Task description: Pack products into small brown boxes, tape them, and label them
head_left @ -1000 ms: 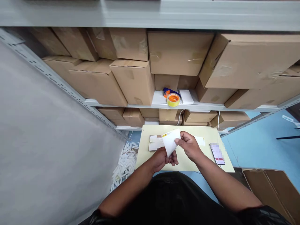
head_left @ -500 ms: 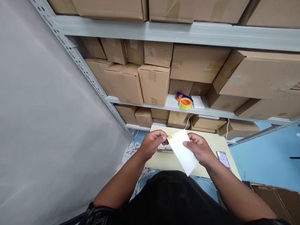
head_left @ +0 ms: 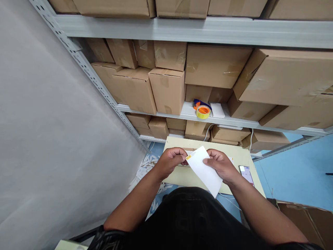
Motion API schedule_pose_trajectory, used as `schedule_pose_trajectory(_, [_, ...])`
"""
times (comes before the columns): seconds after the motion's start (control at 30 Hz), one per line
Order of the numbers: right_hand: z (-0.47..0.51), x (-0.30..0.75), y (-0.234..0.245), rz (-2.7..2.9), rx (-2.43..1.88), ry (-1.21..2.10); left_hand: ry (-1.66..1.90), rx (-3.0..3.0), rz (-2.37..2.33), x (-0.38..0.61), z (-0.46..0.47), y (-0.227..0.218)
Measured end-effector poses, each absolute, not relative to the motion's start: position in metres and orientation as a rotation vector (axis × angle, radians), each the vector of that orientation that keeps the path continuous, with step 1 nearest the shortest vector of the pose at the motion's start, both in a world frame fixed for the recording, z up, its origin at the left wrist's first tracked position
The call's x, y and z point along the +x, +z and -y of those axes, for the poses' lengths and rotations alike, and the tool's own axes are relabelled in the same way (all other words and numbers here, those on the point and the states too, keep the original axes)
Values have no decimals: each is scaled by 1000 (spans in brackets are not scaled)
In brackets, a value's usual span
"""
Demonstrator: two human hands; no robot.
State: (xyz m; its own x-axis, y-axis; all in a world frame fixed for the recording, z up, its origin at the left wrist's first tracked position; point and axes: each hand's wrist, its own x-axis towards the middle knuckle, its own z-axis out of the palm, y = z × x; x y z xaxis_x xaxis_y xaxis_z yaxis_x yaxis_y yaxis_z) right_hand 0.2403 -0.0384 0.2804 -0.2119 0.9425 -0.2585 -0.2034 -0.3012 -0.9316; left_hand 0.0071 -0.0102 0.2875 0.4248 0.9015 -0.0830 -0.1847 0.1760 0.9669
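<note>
A white rectangular paper [head_left: 205, 170] with a small yellow logo and fine print at its upper left corner hangs tilted between my hands, above the table [head_left: 208, 141]. My left hand [head_left: 173, 161] pinches that logo corner between thumb and fingers. On the paper's right edge, my right hand [head_left: 220, 165] grips with the thumb on top and the fingers behind. Partly hidden under the hands, a flat cardboard box with something white on it lies on the table. A phone [head_left: 246, 174] with a lit screen rests at the table's right side.
Metal shelves [head_left: 166, 29] packed with cardboard boxes [head_left: 166, 91] stand in front. A tape dispenser [head_left: 203, 109] and a white box [head_left: 217, 110] sit on the middle shelf. Paper strips [head_left: 145, 170] litter the floor at left, by the grey wall [head_left: 65, 121]. An open carton [head_left: 304, 222] is lower right.
The view has shifted slightly, with the shelves a little higher in it. Both hands keep their hold on the paper, which has tilted slightly.
</note>
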Motion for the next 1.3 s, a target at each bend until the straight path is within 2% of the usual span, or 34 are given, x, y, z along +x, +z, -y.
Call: schedule_pose_trajectory(1.3, [39,244,254,1027,-1238,1733,836,1134,-776,17,13,273])
